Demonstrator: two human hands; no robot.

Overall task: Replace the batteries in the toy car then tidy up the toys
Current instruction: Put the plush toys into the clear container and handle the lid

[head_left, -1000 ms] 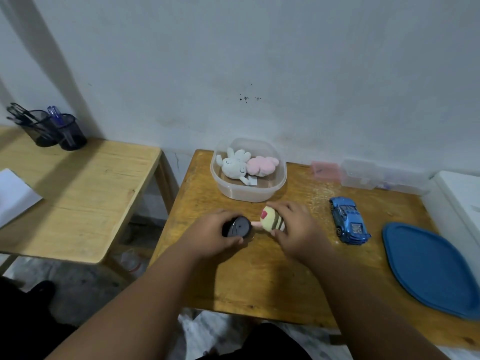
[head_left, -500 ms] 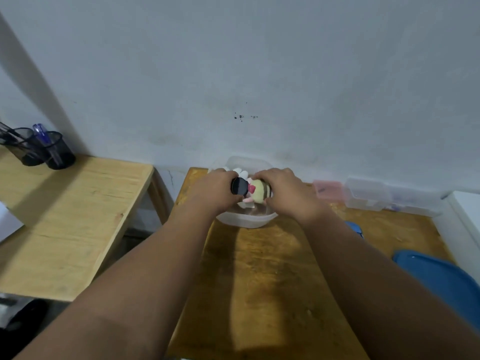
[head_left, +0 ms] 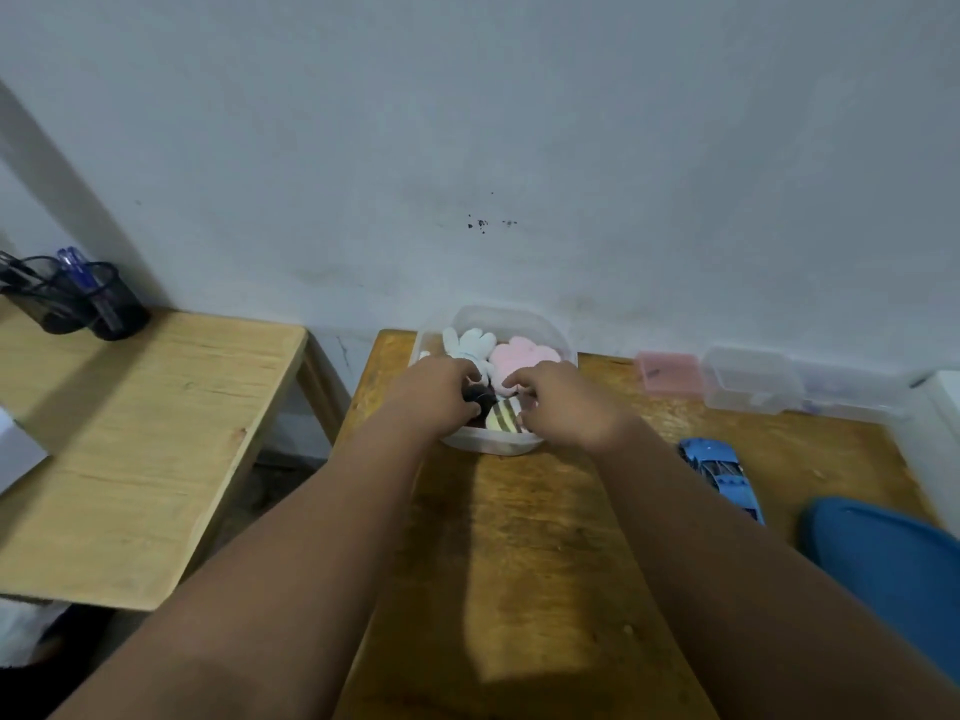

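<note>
A clear plastic tub (head_left: pixel 551 325) stands at the far edge of the brown table (head_left: pixel 519 563). Inside it lie a white plush (head_left: pixel 470 345) and a pink plush (head_left: pixel 519 353). My left hand (head_left: pixel 426 394) reaches into the tub and grips a small black toy (head_left: pixel 482 399). A yellow striped plush (head_left: pixel 503 421) lies against the tub's near wall. My right hand (head_left: pixel 566 407) hovers over it, fingers loosely curled and lifted off it, thumb beside it. The blue toy car (head_left: pixel 719 472) sits on the table to the right, apart from both hands.
A blue lid (head_left: pixel 883 563) lies at the right edge. A pink box (head_left: pixel 667 372) and clear boxes (head_left: pixel 748 379) line the wall. A lighter wooden table (head_left: pixel 130 433) with black pen holders (head_left: pixel 78 304) stands to the left, across a gap.
Both hands carried the black toy and the striped plush from the table's middle up into the tub. The striped plush now lies in the tub, out of my right hand's fingers.
</note>
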